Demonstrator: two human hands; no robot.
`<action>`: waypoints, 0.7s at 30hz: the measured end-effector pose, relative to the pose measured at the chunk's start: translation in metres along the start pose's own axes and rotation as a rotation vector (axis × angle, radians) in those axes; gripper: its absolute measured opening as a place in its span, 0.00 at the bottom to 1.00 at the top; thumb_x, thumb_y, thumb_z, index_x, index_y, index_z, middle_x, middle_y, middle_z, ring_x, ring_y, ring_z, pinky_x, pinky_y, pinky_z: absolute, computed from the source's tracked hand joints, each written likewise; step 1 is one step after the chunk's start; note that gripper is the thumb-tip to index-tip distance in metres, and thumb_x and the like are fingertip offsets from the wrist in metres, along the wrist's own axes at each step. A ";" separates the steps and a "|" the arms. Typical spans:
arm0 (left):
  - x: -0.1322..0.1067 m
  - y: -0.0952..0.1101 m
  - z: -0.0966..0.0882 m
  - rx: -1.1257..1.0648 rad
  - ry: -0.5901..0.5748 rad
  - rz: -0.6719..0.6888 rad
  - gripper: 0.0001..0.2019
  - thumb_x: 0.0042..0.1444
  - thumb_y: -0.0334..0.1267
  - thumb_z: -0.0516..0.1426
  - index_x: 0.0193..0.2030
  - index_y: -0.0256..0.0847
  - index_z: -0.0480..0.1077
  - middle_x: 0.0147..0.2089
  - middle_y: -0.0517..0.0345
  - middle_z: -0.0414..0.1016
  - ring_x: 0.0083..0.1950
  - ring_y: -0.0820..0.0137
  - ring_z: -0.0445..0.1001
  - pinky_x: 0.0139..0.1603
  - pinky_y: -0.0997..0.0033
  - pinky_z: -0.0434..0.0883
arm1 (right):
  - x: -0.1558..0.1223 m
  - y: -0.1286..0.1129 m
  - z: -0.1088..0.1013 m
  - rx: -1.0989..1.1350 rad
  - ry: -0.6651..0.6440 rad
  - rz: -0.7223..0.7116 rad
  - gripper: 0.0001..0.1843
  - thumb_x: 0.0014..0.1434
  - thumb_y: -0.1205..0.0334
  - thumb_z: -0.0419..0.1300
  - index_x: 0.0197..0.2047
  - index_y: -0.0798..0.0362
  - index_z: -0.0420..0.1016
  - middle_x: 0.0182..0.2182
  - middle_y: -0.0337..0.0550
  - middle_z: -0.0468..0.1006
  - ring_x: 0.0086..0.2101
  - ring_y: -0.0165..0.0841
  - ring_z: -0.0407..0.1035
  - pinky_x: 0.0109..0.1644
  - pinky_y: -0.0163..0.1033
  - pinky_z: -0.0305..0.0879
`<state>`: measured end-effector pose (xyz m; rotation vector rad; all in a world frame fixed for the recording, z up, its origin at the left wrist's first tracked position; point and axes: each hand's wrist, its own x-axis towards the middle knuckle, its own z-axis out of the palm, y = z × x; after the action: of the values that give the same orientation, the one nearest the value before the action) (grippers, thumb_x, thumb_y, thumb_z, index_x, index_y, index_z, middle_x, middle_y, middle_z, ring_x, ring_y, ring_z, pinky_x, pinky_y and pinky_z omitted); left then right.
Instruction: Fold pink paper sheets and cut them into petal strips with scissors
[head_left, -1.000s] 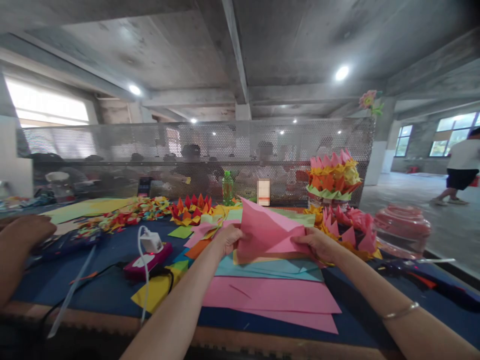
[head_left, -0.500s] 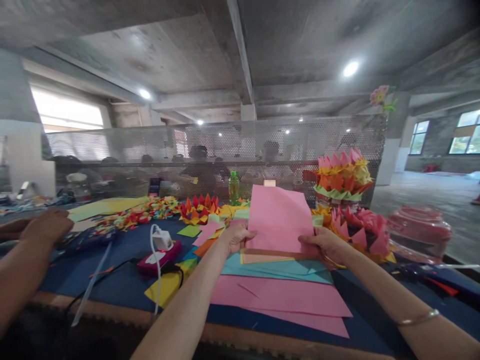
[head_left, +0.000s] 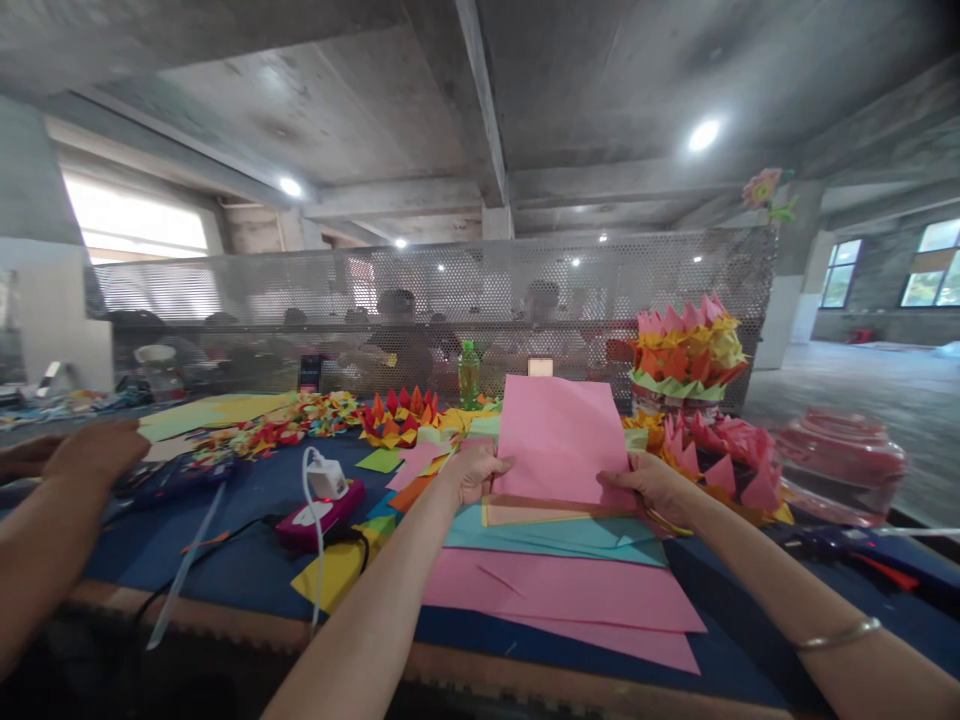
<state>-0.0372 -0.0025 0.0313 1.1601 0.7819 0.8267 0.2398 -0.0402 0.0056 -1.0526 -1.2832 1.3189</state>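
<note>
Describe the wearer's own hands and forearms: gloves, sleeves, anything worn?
The left hand and right hand are both bare, no gloves. No sleeve shows on the left forearm or the right forearm. The right one wears a thin, rounded, silver-coloured bangle; nothing worn shows on the left.

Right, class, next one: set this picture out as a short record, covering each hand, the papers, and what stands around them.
Left hand: grips the left side of a pink sheet
Right hand: grips the same sheet's right side
Nearer the person: light blue paper, then more pink paper
To the left: purple power strip with white charger
Far left: another person's hand
To the right: paper flowers, see-through jar
Behind: green-capped bottle, metal mesh screen
</note>
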 end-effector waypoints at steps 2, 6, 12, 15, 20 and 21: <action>0.000 0.000 0.000 0.003 -0.001 0.001 0.12 0.43 0.32 0.67 0.35 0.32 0.74 0.29 0.49 0.78 0.31 0.65 0.78 0.34 0.67 0.75 | -0.002 -0.003 0.002 -0.018 0.021 0.008 0.19 0.37 0.58 0.74 0.33 0.56 0.77 0.31 0.46 0.82 0.31 0.38 0.76 0.36 0.39 0.73; -0.001 0.001 0.001 0.016 0.010 -0.004 0.11 0.42 0.32 0.67 0.33 0.32 0.73 0.28 0.50 0.78 0.30 0.65 0.78 0.34 0.67 0.75 | -0.005 -0.009 0.007 -0.031 0.036 -0.018 0.20 0.36 0.58 0.74 0.33 0.58 0.78 0.30 0.46 0.82 0.29 0.36 0.75 0.34 0.37 0.72; 0.001 0.001 0.000 0.007 -0.006 0.012 0.11 0.41 0.30 0.67 0.33 0.33 0.73 0.28 0.52 0.78 0.31 0.68 0.77 0.35 0.71 0.74 | -0.007 -0.013 0.010 -0.022 0.047 -0.031 0.19 0.35 0.61 0.74 0.32 0.57 0.79 0.29 0.43 0.82 0.30 0.34 0.75 0.36 0.36 0.71; 0.004 -0.001 -0.004 0.004 -0.030 0.025 0.11 0.41 0.30 0.67 0.34 0.34 0.73 0.29 0.52 0.78 0.32 0.69 0.78 0.35 0.73 0.74 | -0.007 -0.014 0.010 -0.002 0.035 -0.025 0.20 0.34 0.61 0.74 0.33 0.56 0.79 0.30 0.43 0.82 0.30 0.34 0.75 0.37 0.37 0.72; 0.005 -0.003 -0.004 0.006 -0.026 0.047 0.12 0.40 0.29 0.66 0.35 0.35 0.73 0.32 0.52 0.79 0.33 0.68 0.78 0.36 0.72 0.73 | -0.005 -0.011 0.007 0.007 0.035 -0.040 0.22 0.33 0.60 0.75 0.34 0.58 0.79 0.31 0.45 0.82 0.31 0.36 0.75 0.39 0.39 0.72; 0.004 -0.002 -0.003 0.008 -0.024 0.045 0.12 0.40 0.29 0.66 0.35 0.35 0.73 0.31 0.52 0.79 0.33 0.68 0.78 0.36 0.72 0.73 | -0.004 -0.009 0.007 0.012 0.032 -0.042 0.22 0.33 0.60 0.75 0.34 0.58 0.79 0.31 0.45 0.82 0.32 0.37 0.76 0.40 0.40 0.72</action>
<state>-0.0378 0.0021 0.0280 1.1969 0.7422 0.8459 0.2347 -0.0457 0.0150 -1.0288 -1.2654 1.2716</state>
